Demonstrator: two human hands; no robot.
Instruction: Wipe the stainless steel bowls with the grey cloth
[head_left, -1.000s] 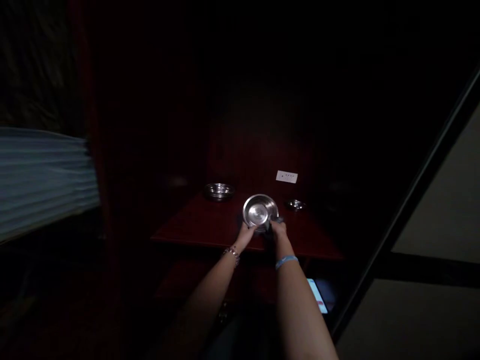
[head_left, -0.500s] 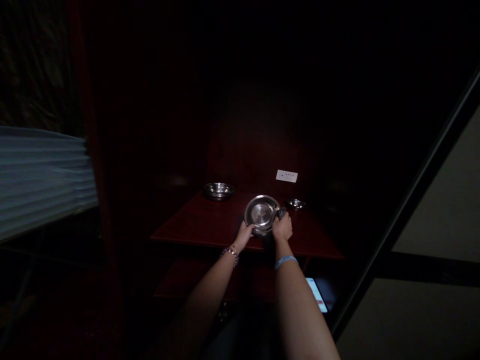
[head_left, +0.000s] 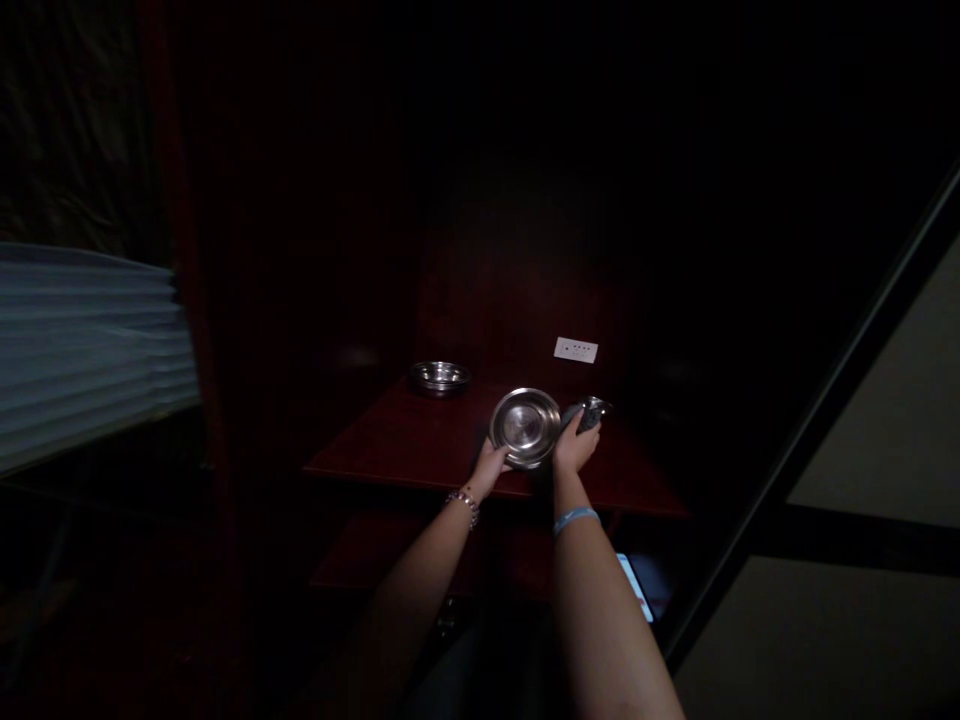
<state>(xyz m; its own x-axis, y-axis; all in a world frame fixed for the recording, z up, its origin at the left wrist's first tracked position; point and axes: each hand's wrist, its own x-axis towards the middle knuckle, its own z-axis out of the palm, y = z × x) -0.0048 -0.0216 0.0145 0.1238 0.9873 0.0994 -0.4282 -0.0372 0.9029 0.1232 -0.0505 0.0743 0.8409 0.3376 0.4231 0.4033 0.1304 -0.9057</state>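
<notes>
A shiny metal bowl is tilted towards me above the front of the dark red shelf. My left hand is closed on its lower left rim, thumb on the inside. Just off the bowl's right rim, my right hand grips a dark grey cloth. Behind that cloth, a smaller metal bowl on the shelf is partly hidden. At the back left of the shelf sits a stack of metal bowls.
A white socket plate is on the back wall. Below the shelf, a lit phone lies to the right of my forearm. Light pleated fabric hangs at left. A dark slanted frame runs along the right.
My right hand with the cloth has moved off the bowl's inner right side, to the right and slightly up. My left hand still holds the bowl in nearly the same place.
</notes>
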